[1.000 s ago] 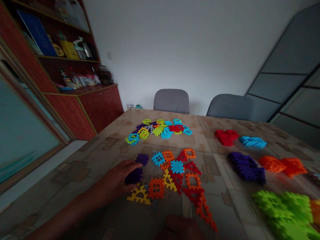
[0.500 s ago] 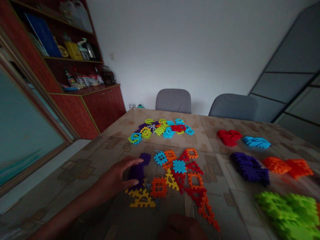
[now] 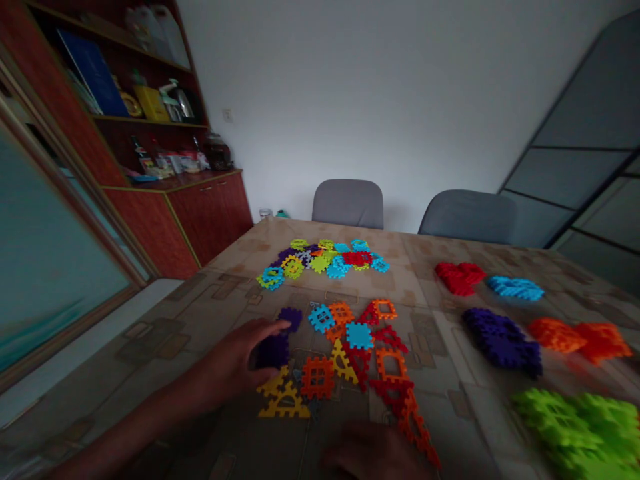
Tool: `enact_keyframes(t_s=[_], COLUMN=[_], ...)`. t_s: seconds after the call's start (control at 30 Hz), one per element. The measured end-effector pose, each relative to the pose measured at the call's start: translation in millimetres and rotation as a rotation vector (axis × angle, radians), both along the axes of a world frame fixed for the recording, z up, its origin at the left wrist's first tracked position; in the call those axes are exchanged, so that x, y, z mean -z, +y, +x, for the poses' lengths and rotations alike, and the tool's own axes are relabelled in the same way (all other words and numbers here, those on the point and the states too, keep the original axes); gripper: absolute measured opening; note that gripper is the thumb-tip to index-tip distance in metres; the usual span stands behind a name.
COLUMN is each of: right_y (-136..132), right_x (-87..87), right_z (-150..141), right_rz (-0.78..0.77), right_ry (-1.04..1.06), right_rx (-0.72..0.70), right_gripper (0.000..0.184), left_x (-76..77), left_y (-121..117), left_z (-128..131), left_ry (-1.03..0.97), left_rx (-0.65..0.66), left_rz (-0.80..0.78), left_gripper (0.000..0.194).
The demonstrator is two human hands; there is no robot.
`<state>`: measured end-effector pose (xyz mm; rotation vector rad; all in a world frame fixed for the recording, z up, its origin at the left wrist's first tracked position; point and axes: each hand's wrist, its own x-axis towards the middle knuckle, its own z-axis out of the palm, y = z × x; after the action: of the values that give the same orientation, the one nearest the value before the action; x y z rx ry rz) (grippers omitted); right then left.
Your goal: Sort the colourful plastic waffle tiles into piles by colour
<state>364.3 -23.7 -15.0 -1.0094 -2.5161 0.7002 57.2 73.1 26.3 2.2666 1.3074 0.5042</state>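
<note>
My left hand [image 3: 245,360] reaches in from the lower left, low over dark purple interlocking plastic tiles [image 3: 273,351]. Its index finger and thumb are spread apart on either side of them, and it does not appear to grip any. Just below the thumb lie yellow toothed pieces [image 3: 285,401], with an orange window tile [image 3: 318,377] to their right. My right hand [image 3: 375,452] rests at the bottom edge, dark and blurred, its fingers not clear. Beyond it spreads a group of tiles, among them a light blue square [image 3: 359,336], a yellow triangle [image 3: 344,363] and an orange frame [image 3: 392,365].
Farther back lies a mixed heap of tiles [image 3: 320,261]. To the right are sorted piles: red [image 3: 459,277], blue [image 3: 516,287], purple [image 3: 503,341], orange [image 3: 556,334] and green [image 3: 575,423]. Two grey chairs [image 3: 348,203] stand behind the patterned tablecloth [image 3: 200,333].
My left hand has shifted slightly right, its thumb now nearer the yellow pieces. My right hand has come a little farther into view. The tiles look much the same.
</note>
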Motion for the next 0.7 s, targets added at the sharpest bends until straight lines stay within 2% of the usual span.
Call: enact_keyframes(t_s=[0.1,0.2,0.33,0.43,0.57,0.7], right_y=[12.1,27.9,48.1,57.9,68.8,87.0], right_x=[-33.8,-53.6,-57.6,-58.2,-64.9,-74.2], right_z=[-0.3,-6.3,-17.2,-21.1,-16.5,-8.7], right_rz=[0.01,0.018,0.029,0.016,-0.007,0.018], right_ry=[0.119,0.209,0.144,0.099,0.144,0.13], right_rx=[0.044,0.091,0.133,0.12,0.113,0.087], right_gripper=[0.024,0.026,0.024,0.024,0.024,0.022], left_x=[-3.6,0.2,4.8,0.9,-10.3,-13.3], left_y=[10.7,17.0,12.0,5.8,7.0,13.6], left_z=[-2.1,-2.4,0.8,1.1,-2.1,1.9], left_ry=[-0.031,-0.016,-0.025,-0.038,-0.068,-0.113], left_rx=[-0.005,0.01,0.018,0.024,-0.024,-0.086], left_rz=[0.061,0.078,0.005,-0.035,-0.031,-0.024], left_gripper=[0.065,0.067,0.071,0.055,0.034,0.038])
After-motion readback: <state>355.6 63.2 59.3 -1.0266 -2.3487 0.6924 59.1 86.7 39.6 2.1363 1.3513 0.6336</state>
